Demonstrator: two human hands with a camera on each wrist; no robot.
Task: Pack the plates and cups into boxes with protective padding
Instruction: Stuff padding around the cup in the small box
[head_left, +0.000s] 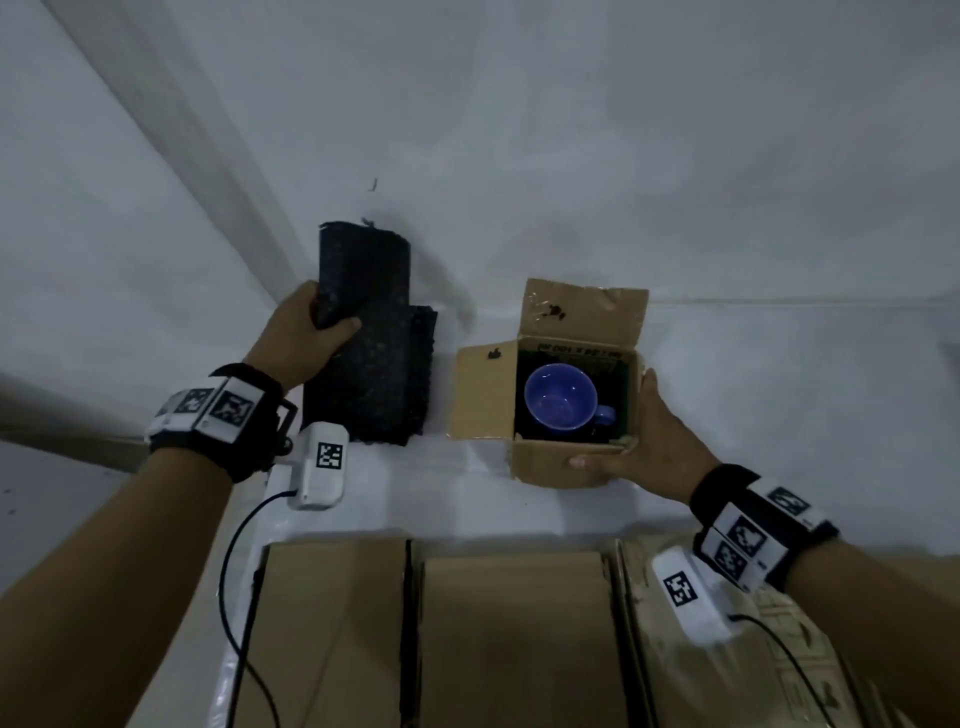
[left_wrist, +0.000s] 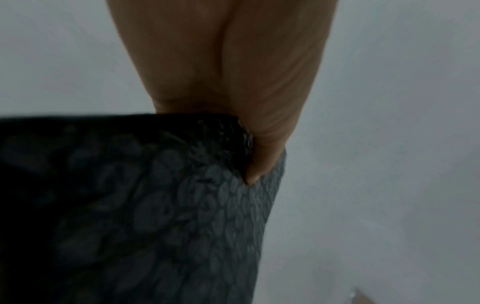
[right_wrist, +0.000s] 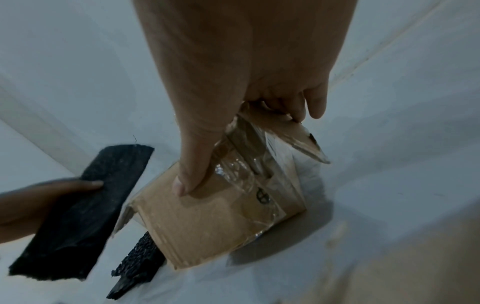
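A small open cardboard box (head_left: 483, 405) stands on the white surface with a blue cup (head_left: 561, 397) inside on dark padding. My right hand (head_left: 639, 441) grips the box's near right corner, thumb on the front wall (right_wrist: 182, 185) and fingers over the right side. A black bubble padding sheet (head_left: 363, 312) is lifted at the left, and my left hand (head_left: 306, 332) pinches its left edge, thumb (left_wrist: 255, 174) pressed on top. More black padding (head_left: 415, 374) lies flat under it on the surface. The same lifted sheet (right_wrist: 85, 195) shows left of the box (right_wrist: 207, 216) in the right wrist view.
Several closed cardboard boxes (head_left: 509, 639) stand in a row along the near edge below my arms. A white wall (head_left: 519, 130) rises behind the surface. Cables run from the wrist cameras (head_left: 322, 467).
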